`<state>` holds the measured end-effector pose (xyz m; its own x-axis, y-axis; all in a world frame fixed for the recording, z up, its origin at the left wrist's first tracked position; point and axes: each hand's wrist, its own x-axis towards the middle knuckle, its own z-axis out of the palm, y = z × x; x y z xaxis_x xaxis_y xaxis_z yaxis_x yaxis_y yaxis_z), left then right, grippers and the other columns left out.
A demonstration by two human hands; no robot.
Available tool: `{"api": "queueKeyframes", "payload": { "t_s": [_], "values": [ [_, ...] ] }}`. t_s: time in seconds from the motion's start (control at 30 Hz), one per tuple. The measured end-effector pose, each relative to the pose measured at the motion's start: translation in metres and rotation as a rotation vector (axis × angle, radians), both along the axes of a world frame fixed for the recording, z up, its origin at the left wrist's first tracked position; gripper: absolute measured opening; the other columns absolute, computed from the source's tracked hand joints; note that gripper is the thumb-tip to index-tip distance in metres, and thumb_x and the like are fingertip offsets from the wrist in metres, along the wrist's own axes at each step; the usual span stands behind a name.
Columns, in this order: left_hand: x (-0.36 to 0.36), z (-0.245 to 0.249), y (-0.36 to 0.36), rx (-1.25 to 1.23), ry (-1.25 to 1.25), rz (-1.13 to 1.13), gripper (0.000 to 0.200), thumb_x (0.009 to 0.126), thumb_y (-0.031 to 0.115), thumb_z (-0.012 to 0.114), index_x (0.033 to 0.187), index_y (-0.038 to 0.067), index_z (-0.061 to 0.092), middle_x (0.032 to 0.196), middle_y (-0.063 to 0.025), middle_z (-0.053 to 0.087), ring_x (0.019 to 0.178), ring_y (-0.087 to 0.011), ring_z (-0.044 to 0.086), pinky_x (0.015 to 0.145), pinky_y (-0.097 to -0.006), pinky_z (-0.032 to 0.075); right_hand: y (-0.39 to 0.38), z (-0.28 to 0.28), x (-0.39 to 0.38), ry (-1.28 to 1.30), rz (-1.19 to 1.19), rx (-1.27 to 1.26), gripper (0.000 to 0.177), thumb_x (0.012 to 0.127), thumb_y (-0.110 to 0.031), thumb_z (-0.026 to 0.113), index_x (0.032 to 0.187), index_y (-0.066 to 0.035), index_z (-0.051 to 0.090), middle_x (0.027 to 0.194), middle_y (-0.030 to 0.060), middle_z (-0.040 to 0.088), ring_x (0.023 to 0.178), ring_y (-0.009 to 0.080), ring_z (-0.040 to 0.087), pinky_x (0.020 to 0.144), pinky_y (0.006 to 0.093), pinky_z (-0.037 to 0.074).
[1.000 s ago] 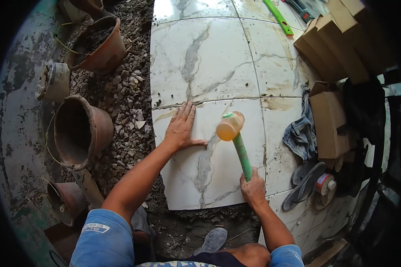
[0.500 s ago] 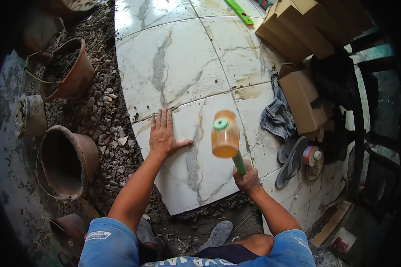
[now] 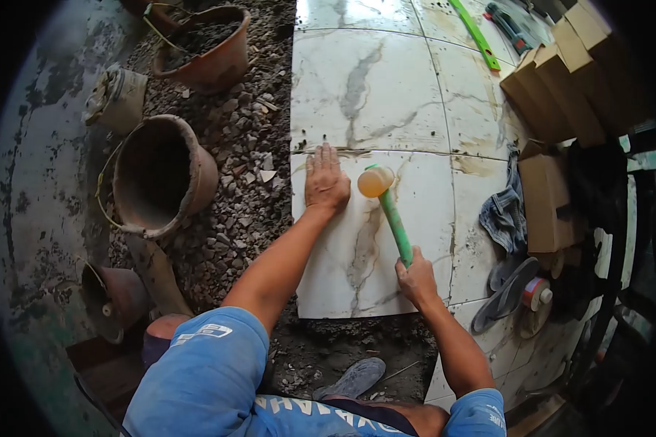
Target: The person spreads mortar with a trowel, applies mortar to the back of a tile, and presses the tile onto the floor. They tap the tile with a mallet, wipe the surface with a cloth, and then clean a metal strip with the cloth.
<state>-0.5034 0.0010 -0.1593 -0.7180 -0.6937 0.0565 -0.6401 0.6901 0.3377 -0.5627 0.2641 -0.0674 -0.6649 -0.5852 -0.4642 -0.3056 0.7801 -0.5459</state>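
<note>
A person is pressing the left hand [image 3: 326, 182] flat, fingers spread, on a tile [image 3: 423, 211] already lying at the floor's near left edge. The right hand [image 3: 415, 280] is holding a mallet [image 3: 395, 222] in a closed grip, its head over the tile. Rubble [image 3: 248, 182] to the left is lying untiled.

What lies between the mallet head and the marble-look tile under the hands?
Nothing visible does. The right hand grips the rubber mallet, and its orange head is over bare tile. The left hand lies flat on the tile close beside the head, not under it.
</note>
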Motion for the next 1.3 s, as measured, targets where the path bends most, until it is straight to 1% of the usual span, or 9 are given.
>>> {"api": "queueKeyframes", "payload": {
  "t_s": [0.13,0.2,0.43,0.53,0.73,0.87,1.13,1.2,1.3],
  "values": [
    [-0.002,-0.006,-0.005,-0.020,0.050,0.009,0.067,0.087,0.027,0.047,0.143,-0.005,0.033,0.151,-0.0226,0.028,0.142,-0.0352,0.025,0.117,-0.0468,0.014,0.003,0.003,0.011,-0.005,-0.005,-0.121,0.031,0.085,-0.021,0.059,0.104,0.001,0.051,0.077,0.0322,0.061,0.078,0.0512,0.060,0.070,0.0548,0.047],
    [-0.001,-0.005,0.000,-0.036,0.048,0.008,0.066,0.087,0.028,0.047,0.142,-0.005,0.034,0.151,-0.0225,0.030,0.141,-0.0351,0.026,0.117,-0.0474,0.015,0.007,0.004,0.011,-0.030,0.046,0.063,0.029,0.084,-0.021,0.060,0.102,0.001,0.052,0.076,0.0310,0.062,0.077,0.0509,0.060,0.069,0.0533,0.047],
    [-0.006,-0.007,-0.005,-0.087,0.048,-0.012,0.075,0.086,0.043,0.050,0.142,-0.005,0.035,0.150,-0.0218,0.029,0.140,-0.0351,0.026,0.116,-0.0484,0.016,0.091,0.026,0.065,-0.089,0.085,-0.376,0.019,0.085,-0.020,0.062,0.091,-0.004,0.053,0.065,0.0199,0.054,0.064,0.0421,0.059,0.055,0.0419,0.048],
    [-0.004,-0.007,0.000,-0.099,-0.002,-0.018,0.081,0.088,0.052,0.046,0.144,-0.004,0.031,0.153,-0.0210,0.025,0.142,-0.0346,0.023,0.117,-0.0481,0.013,0.137,0.014,0.104,-0.285,0.074,0.088,0.020,0.084,-0.020,0.063,0.092,-0.004,0.055,0.073,0.0231,0.060,0.070,0.0448,0.061,0.061,0.0449,0.049],
    [-0.006,-0.009,-0.001,-0.145,-0.096,-0.010,0.084,0.090,0.058,0.040,0.147,-0.003,0.027,0.155,-0.0206,0.020,0.144,-0.0345,0.019,0.117,-0.0482,0.011,0.139,0.017,0.132,-0.238,0.071,-0.257,0.022,0.085,-0.023,0.061,0.097,-0.006,0.056,0.073,0.0223,0.060,0.077,0.0444,0.061,0.066,0.0485,0.049],
    [-0.007,-0.006,0.000,-0.131,-0.141,0.000,0.085,0.090,0.059,0.039,0.147,-0.004,0.025,0.156,-0.0209,0.019,0.144,-0.0350,0.018,0.117,-0.0467,0.010,0.134,0.005,0.135,-0.398,0.075,0.076,0.033,0.081,-0.026,0.062,0.106,-0.007,0.051,0.079,0.0249,0.062,0.082,0.0463,0.061,0.072,0.0539,0.047],
    [-0.007,-0.001,0.000,-0.219,-0.174,-0.039,0.083,0.091,0.057,0.039,0.146,-0.004,0.028,0.154,-0.0201,0.025,0.143,-0.0333,0.021,0.117,-0.0445,0.011,0.135,-0.011,0.133,-0.270,0.141,0.050,0.030,0.080,-0.023,0.065,0.099,-0.006,0.049,0.072,0.0202,0.062,0.074,0.0420,0.063,0.065,0.0497,0.051],
    [-0.005,-0.002,0.000,-0.214,-0.163,-0.039,0.083,0.091,0.057,0.039,0.146,-0.004,0.028,0.154,-0.0203,0.025,0.143,-0.0334,0.021,0.117,-0.0443,0.011,0.141,-0.008,0.134,-0.169,0.049,-0.217,0.030,0.081,-0.024,0.065,0.099,-0.005,0.049,0.073,0.0227,0.062,0.073,0.0436,0.063,0.065,0.0520,0.051],
    [-0.003,-0.002,0.004,-0.211,-0.153,-0.043,0.083,0.091,0.057,0.039,0.146,-0.004,0.028,0.154,-0.0203,0.025,0.143,-0.0335,0.021,0.117,-0.0440,0.011,0.144,0.002,0.130,-0.219,0.034,-0.025,0.032,0.081,-0.023,0.064,0.102,-0.003,0.051,0.069,0.0231,0.060,0.072,0.0437,0.063,0.065,0.0505,0.051]
  ]
}}
